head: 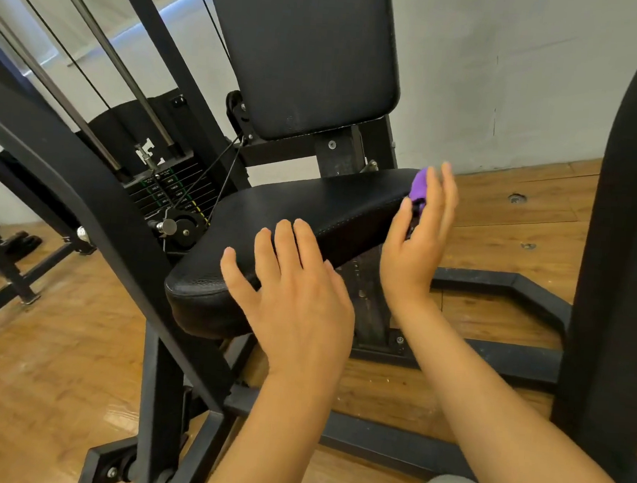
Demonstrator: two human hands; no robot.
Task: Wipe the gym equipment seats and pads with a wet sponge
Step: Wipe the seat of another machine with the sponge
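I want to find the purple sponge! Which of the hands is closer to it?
The right hand is closer: it holds the purple sponge against the seat's far right edge. The left hand lies with straight fingers over the seat's front edge, apart from the sponge.

Left hand (297,300) spread flat; right hand (419,233) upright, fingers pinching

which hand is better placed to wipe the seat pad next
Right. The right hand already holds the purple sponge at the far edge of the seat pad. The left hand is open and empty, fingers resting on the pad's near edge.
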